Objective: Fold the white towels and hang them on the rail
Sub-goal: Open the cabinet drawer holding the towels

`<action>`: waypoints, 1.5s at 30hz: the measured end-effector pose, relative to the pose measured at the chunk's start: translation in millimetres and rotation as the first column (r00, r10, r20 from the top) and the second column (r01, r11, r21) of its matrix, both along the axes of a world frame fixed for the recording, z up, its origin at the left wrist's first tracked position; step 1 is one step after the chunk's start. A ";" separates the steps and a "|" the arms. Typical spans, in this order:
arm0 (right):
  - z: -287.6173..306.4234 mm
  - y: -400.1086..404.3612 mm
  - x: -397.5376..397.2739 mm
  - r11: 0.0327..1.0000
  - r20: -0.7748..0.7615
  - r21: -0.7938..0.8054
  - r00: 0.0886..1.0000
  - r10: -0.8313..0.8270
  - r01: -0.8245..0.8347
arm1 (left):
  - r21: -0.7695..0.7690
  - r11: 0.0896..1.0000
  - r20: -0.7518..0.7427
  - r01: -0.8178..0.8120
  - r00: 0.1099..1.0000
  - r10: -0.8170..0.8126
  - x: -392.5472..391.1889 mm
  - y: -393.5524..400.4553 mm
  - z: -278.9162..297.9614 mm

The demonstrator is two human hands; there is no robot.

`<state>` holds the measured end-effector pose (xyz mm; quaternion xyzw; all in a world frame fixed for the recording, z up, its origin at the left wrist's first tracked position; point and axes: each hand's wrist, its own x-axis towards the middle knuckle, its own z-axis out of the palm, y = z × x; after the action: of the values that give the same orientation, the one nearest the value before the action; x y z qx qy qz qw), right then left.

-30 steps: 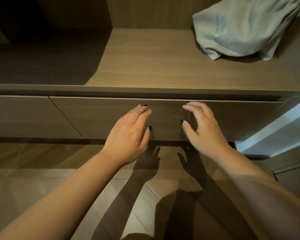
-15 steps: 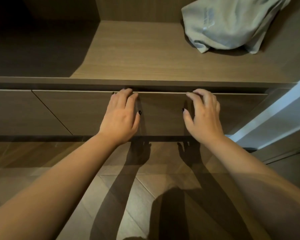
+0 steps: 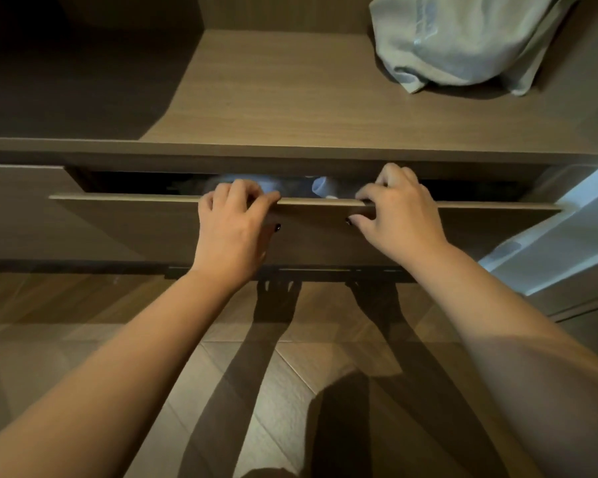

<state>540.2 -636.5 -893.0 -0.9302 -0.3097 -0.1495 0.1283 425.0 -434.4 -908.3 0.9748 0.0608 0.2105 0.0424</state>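
Wood-grain wardrobe panels fill the view above a tiled floor (image 3: 273, 391). At centre, the left hand (image 3: 233, 229) and the right hand (image 3: 399, 220) curl their fingers over the top edge of the drawer front (image 3: 125, 229), thumbs on its face, gripping it. Just behind that edge, at 12 o'clock from the hands, pale towels (image 3: 321, 186) show in the narrow gap. At 1 o'clock, a grey-green cloth bag (image 3: 463, 39) lies on the shelf (image 3: 273, 98).
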 end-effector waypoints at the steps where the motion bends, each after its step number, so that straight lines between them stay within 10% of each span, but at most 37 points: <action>1: -1.3 -2.7 -1.9 1.000 -0.033 0.009 0.999 0.004 -0.004 | -0.006 1.000 0.004 0.010 1.000 -0.010 -4.0 -1.1 0.0; 13: -21.6 -36.5 -51.9 0.994 -0.174 -0.107 0.985 -0.004 -0.015 | -0.169 0.981 -0.267 0.091 0.954 -0.134 -37.7 -8.2 -7.4; 20: -78.8 -56.5 -108.4 0.955 -0.339 -0.269 0.940 0.026 -0.123 | 0.029 0.993 -0.710 0.110 0.702 -0.057 -70.7 -45.7 -77.1; 45: -247.5 -43.4 -123.5 0.762 -0.411 -0.599 0.911 -0.030 -0.246 | 0.203 0.946 -0.726 0.252 0.687 -0.027 -103.4 -44.0 -224.0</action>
<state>416.7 -679.9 -1140.5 -0.9081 -0.3636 0.1643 -0.1271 321.6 -478.4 -1132.3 0.9765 -0.0340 -0.1819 -0.1103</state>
